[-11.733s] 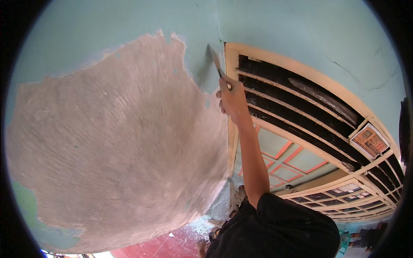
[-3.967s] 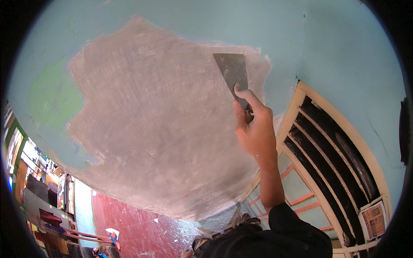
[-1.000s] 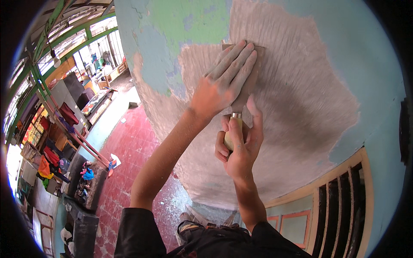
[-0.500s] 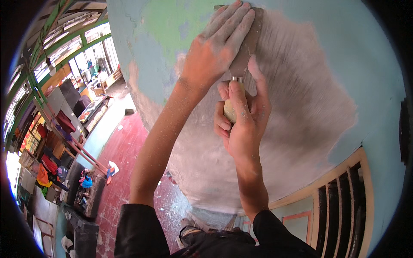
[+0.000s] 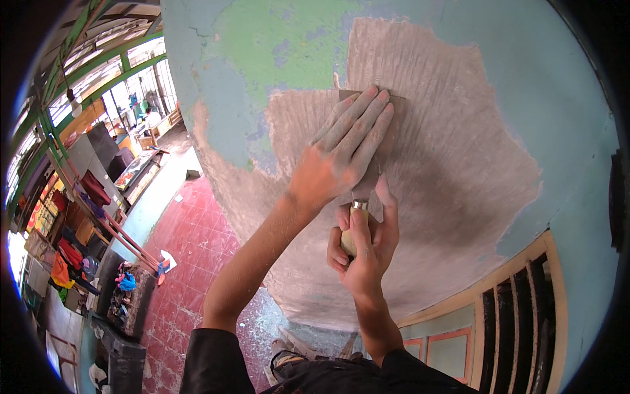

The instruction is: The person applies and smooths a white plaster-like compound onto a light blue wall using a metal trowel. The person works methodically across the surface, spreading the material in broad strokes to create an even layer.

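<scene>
On one grey-brown wall patch (image 5: 459,151), one scraper (image 5: 359,205) lies, blade (image 5: 369,176) under extended fingers of the left hand (image 5: 333,157), handle (image 5: 346,243) within curled fingers of the right hand (image 5: 369,246).

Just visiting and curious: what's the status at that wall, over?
Right grip around scraper handle. Left grip flat on blade. Blade over bare patch. Slatted frame lower right, apart from blade.

Daylight glares through barred openings (image 5: 139,90), upper left. Soft shadow dims the wall (image 5: 453,213), centre right. Edges bow toward black corners.
</scene>
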